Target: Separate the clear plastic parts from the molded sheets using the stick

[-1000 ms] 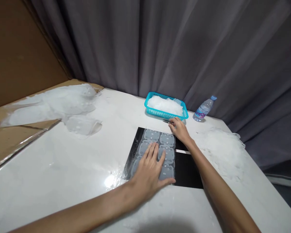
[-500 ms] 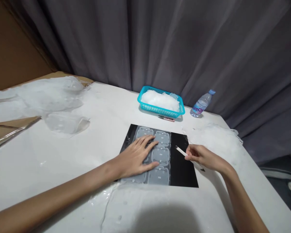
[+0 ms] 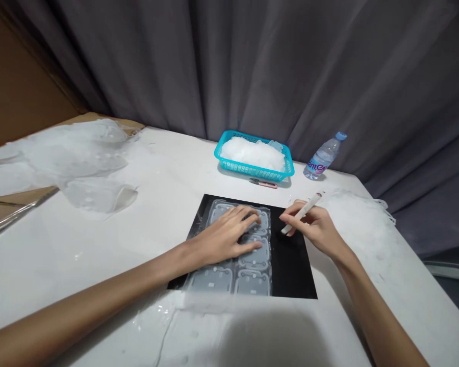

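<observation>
My left hand (image 3: 229, 237) lies with fingers stretched over a clear plastic sheet (image 3: 254, 255) moulded with several rounded-square shapes. Under that sheet is a black mat (image 3: 294, 270), bare along its right side. My right hand (image 3: 315, 227) grips a slim white pen-like tool (image 3: 306, 213) the way one holds a pen. Its lower end points down and left, just right of the sheet and over the mat's bare strip. Whether that end touches the mat I cannot tell, and its exact kind does not show.
Behind the mat stands a turquoise basket (image 3: 254, 171) of white translucent pieces, with a small pink-handled cutter (image 3: 265, 184) before it. A water bottle (image 3: 324, 158) is at the back right. Clear plastic pieces lie in heaps at right (image 3: 361, 219) and left (image 3: 76, 153), near cardboard (image 3: 15, 204).
The white tool has swung round in my right hand, from lying low to standing steeply in a pen hold. My left hand has slid slightly right along the plastic sheet.
</observation>
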Demonstrator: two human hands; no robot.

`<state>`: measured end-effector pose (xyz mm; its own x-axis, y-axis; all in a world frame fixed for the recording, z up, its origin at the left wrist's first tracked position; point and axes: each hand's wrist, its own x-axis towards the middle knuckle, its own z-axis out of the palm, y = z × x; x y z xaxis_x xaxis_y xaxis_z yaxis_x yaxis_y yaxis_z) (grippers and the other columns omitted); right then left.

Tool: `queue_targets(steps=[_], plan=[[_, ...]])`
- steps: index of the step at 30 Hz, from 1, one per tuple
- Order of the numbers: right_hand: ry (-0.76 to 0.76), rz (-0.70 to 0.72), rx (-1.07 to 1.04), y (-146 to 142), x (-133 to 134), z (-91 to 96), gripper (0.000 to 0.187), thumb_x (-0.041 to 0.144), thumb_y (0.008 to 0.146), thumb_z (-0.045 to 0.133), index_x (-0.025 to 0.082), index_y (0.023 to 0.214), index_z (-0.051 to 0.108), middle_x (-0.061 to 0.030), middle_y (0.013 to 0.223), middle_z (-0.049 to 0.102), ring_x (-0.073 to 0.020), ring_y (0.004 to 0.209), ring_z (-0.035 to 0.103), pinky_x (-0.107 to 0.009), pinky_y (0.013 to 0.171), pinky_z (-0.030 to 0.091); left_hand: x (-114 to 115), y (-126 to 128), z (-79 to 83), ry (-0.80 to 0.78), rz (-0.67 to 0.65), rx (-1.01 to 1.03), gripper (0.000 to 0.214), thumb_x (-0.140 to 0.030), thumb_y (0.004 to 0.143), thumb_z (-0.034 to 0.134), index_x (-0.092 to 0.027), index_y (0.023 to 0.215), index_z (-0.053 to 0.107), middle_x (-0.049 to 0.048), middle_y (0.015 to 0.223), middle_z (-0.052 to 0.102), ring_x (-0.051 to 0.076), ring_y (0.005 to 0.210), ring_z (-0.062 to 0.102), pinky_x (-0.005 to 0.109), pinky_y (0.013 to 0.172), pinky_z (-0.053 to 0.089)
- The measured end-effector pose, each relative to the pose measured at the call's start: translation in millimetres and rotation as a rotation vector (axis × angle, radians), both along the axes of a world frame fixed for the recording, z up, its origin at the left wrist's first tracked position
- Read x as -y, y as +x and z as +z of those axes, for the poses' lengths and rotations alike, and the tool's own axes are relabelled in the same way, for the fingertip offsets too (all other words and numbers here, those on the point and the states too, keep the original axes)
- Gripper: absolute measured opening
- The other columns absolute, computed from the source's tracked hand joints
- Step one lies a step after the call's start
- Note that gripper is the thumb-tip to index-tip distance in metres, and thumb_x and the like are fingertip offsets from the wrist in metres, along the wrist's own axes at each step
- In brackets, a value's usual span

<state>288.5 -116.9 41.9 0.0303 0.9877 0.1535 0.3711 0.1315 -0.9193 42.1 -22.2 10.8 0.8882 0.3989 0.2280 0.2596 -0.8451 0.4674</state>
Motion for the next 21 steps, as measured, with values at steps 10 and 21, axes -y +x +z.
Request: queue_targets(steps=[10, 21], plan=[[-0.090, 0.064, 0.092, -7, 12, -11.0, 0.024, 0.044, 0.095, 0.073, 0.022, 0.087, 0.076, -0.0050, 0.094, 0.075, -0.0191, 0.082, 0.073, -0.032, 0.077, 0.062, -14, -2, -13.9, -0.061, -0.043, -0.026, 0.051, -0.056, 0.104, 0.055, -0.022, 0.142, 0.057, 0.0120, 0.157, 0.053, 0.032, 0.144, 0.052, 0.048, 0.120, 0.042], [-0.090, 0.194, 0.142, -21, 2, -19.1, 0.014, 0.037, 0.096, 0.071, 0.024, 0.098, 0.076, -0.0047, 0.102, 0.075, -0.0193, 0.089, 0.071, -0.029, 0.075, 0.057, -16, -3, -19.1, -0.013, -0.060, -0.003, 0.050, -0.056, 0.099, 0.063, -0.021, 0.134, 0.065, 0.0116, 0.158, 0.054, 0.033, 0.159, 0.028, 0.052, 0.123, 0.041]])
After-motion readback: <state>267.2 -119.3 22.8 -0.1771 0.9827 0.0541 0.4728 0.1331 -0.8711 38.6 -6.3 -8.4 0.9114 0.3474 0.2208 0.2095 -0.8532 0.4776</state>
